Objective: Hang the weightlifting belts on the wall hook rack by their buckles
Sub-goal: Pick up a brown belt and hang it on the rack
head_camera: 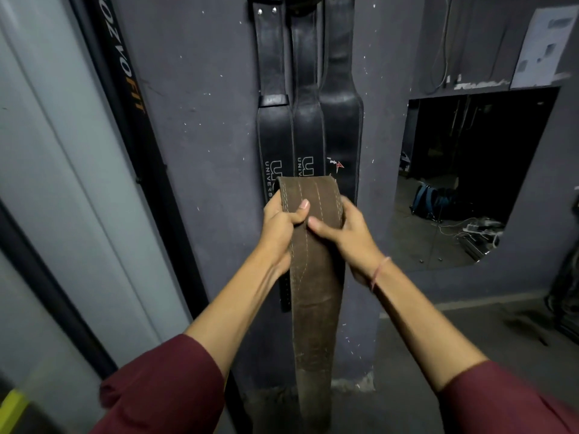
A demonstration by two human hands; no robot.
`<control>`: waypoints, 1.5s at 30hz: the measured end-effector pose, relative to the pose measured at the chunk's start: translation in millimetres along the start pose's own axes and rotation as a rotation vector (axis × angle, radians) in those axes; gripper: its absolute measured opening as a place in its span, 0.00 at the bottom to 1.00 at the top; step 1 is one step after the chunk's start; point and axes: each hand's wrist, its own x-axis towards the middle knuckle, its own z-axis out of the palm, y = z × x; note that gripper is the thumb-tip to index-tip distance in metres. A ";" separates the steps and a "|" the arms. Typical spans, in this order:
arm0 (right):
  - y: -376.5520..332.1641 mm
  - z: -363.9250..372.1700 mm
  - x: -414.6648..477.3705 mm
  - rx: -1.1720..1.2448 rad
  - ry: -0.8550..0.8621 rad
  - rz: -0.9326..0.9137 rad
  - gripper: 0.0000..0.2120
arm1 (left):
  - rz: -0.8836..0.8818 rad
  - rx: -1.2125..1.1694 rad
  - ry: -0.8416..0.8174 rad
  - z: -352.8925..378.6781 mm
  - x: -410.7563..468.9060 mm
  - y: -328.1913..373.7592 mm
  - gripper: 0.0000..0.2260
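Observation:
A brown suede weightlifting belt (313,296) hangs down in front of me, folded over at its top. My left hand (280,220) grips its left edge near the fold and my right hand (340,228) grips its right edge. Its buckle is hidden. Behind it, three black leather belts hang side by side on the dark grey wall: the left belt (274,126), the middle belt (308,120) and the right belt (341,114). Their tops and the hook rack run out of view at the upper edge.
A black frame post with orange lettering (131,98) slants along the wall to the left. On the right a wall mirror (463,183) reflects a blue bag and cables on the floor. A paper sheet (542,45) is stuck above it.

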 end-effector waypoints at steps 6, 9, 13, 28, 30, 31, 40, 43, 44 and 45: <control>-17.5 7.0 30.0 0.085 0.105 0.043 0.17 | -0.106 -0.054 0.017 -2.0 -8.1 -11.9 0.15; -8.4 10.7 17.9 0.118 0.132 0.015 0.17 | -0.298 -0.063 0.039 -4.0 2.6 0.2 0.24; 1.1 4.4 2.6 0.082 0.082 0.003 0.15 | -0.422 -0.101 0.017 -4.5 17.7 18.3 0.22; -5.5 3.9 18.1 0.053 0.009 -0.109 0.19 | -0.374 -0.130 -0.029 -8.4 33.6 16.4 0.21; 2.4 -0.6 15.8 0.022 -0.016 -0.105 0.16 | -0.369 -0.152 0.003 -10.9 42.7 20.3 0.18; 5.8 -3.6 14.9 0.017 -0.012 -0.090 0.15 | -0.368 -0.159 0.015 -10.4 45.6 21.7 0.16; 10.2 -1.8 31.9 0.099 0.010 -0.067 0.17 | 0.010 -0.058 0.151 10.1 49.1 13.8 0.16; 50.3 -5.7 10.6 0.028 -0.032 0.040 0.19 | 0.120 -0.055 0.193 7.1 54.3 12.7 0.20; 69.8 -7.5 -0.5 0.015 -0.036 0.100 0.18 | 0.140 -0.036 0.200 5.6 54.1 13.6 0.21; 88.0 -9.1 -12.0 0.004 -0.035 0.157 0.17 | 0.160 -0.030 0.199 3.3 55.5 12.7 0.19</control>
